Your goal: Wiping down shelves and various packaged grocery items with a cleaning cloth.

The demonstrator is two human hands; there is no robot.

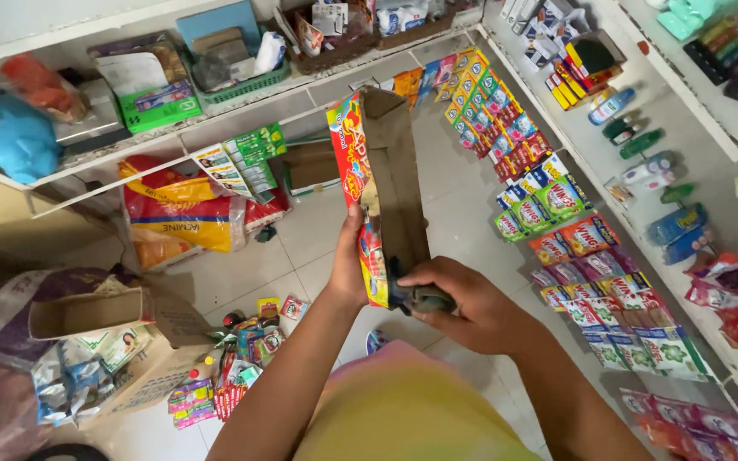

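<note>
two bare hands at frame centre, both on one item. left hand (350, 271): closed on the near end of a long open carton (383, 183), thumb side against its red and yellow printed wall. right hand (463, 303): fingers curled around a dark cloth (416, 297), pressed at the carton's near end where the brown inside begins. carton: held up over the tiled floor (318, 230), tilted away from the person, far end pointing toward the shelves, plain brown inside facing up. cloth: touching the carton's lower end, mostly covered by the right hand.

surroundings, left: white shelf (241, 115) with a green basket (237, 81), boxes and a blue bag (14, 137); under it a red and yellow sack (181, 218) lying on the floor. near left: an open brown box (87, 312) and a heap of small packets (241, 354) on the floor, well apart from the hands. right: hanging strips of sachets (557, 213) in many colours along the shelf edge, with bottles (642, 145) on the shelf behind them. bottom: yellow-pink garment of the person, between the forearms.
</note>
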